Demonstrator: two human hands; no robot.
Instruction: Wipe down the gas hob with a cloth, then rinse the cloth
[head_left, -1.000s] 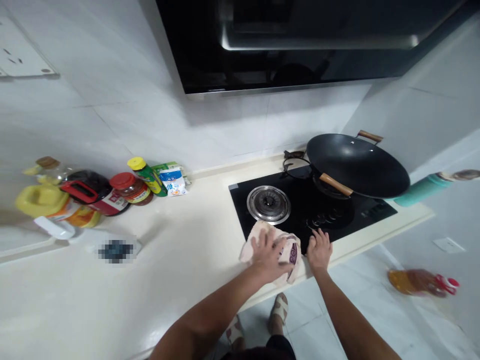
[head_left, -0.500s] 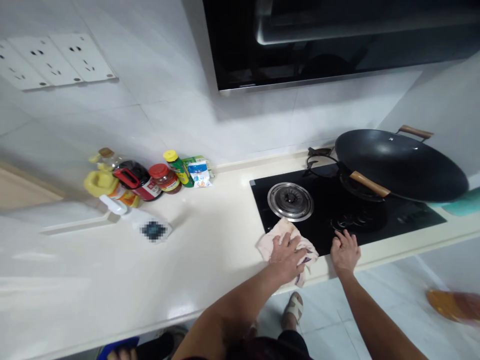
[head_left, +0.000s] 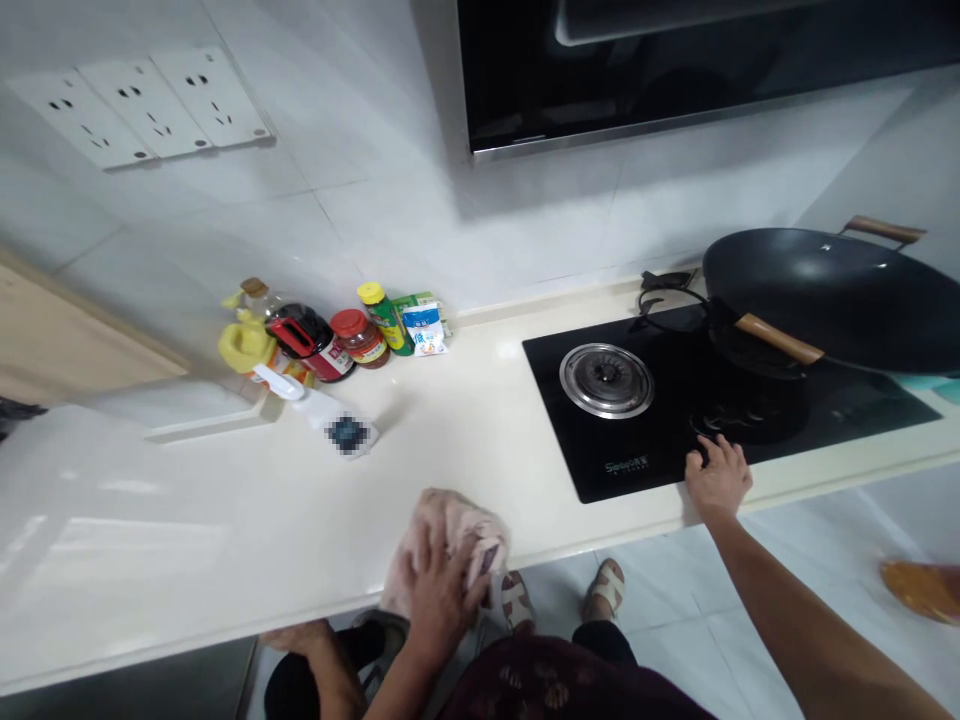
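My left hand (head_left: pixel 441 585) lies with spread fingers over a pale pink cloth (head_left: pixel 450 510), pressing it to the white countertop (head_left: pixel 300 540) near its front edge. Part of the cloth hangs over that edge. My right hand (head_left: pixel 718 475) leans on the front rim of the black glass stove (head_left: pixel 555 410), fingers slightly bent and holding nothing. Left of that hand is a round metal burner (head_left: pixel 606 380). A large black wok (head_left: pixel 832 295) with wooden handles sits tilted on the right side of the stove.
A white spray bottle (head_left: pixel 311 405) lies on the counter. Behind it stand a yellow jug (head_left: pixel 247 347), a dark sauce bottle (head_left: pixel 319 345), a red-lidded jar (head_left: pixel 360 338) and a seasoning packet (head_left: pixel 426 330). A range hood (head_left: pixel 675 70) overhangs the stove. Another person's arm (head_left: pixel 319 650) shows below the counter.
My left hand has slid the cloth left, off the stove's front corner and onto the countertop. My right hand stays at the stove's edge. The view has shifted left.
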